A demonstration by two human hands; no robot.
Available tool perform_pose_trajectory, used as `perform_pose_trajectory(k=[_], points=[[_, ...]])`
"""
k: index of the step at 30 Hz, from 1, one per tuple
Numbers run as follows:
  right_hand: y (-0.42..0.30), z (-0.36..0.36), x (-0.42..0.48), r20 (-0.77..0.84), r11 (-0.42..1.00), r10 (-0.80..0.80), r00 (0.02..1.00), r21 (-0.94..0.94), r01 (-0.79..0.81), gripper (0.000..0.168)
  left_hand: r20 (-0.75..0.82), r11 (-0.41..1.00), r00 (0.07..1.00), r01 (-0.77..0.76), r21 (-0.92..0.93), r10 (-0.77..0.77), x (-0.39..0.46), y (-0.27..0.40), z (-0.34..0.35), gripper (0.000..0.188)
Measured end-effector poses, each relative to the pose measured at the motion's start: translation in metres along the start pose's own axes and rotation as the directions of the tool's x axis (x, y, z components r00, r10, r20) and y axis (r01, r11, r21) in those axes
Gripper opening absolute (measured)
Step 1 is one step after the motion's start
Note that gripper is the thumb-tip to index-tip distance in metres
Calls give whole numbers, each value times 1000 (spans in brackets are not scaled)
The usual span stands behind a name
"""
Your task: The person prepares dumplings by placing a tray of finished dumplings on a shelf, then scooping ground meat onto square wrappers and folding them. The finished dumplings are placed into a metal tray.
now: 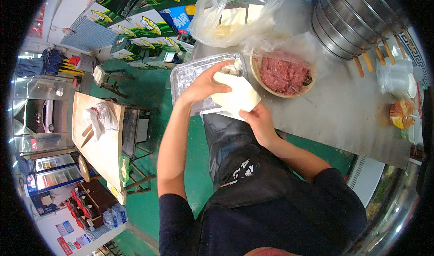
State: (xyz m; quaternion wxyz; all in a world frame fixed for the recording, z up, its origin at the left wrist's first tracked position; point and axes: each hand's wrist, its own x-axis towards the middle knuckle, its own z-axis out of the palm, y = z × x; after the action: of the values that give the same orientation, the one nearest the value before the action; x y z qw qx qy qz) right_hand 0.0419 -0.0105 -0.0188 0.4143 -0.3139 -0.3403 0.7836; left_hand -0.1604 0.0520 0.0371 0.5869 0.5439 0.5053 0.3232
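Note:
Between both hands is a stack of thin pale dough wrappers [239,92]. My left hand [206,83] grips its left side, thumb on top and fingers along the far edge. At its lower right corner, my right hand [259,120] pinches it between thumb and fingers. Beneath them is a clear plastic tray [184,73] dusted white, with small whitish pieces [234,65] in its far right corner. Right of the tray stands a bowl [255,73] of reddish minced meat [281,69], a thin utensil [301,95] leaning out of it and plastic film over its far part.
An open clear bag [206,25] holds more wrapper stacks [234,17] at the back of the metal table [325,120]. Stacked metal pans with wooden handles [349,22] stand far right, near plastic containers [395,76] and a jar [401,113]. A wooden-topped table [105,151] is at left.

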Motion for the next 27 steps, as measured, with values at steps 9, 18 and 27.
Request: perform_pose_trajectory(k=[9, 18, 27], points=[[-75, -25, -22, 391, 726, 348, 852, -687, 18, 35, -47, 712, 975, -127, 691, 219, 55, 23, -6, 57], [-237, 25, 81, 861, -398, -228, 456, -509, 763, 18, -274, 467, 634, -158, 870, 723, 32, 72, 32, 34], [-178, 64, 194, 332, -451, 617, 713, -594, 666, 31, -356, 181, 827, 307, 934, 435, -20, 36, -7, 14]])
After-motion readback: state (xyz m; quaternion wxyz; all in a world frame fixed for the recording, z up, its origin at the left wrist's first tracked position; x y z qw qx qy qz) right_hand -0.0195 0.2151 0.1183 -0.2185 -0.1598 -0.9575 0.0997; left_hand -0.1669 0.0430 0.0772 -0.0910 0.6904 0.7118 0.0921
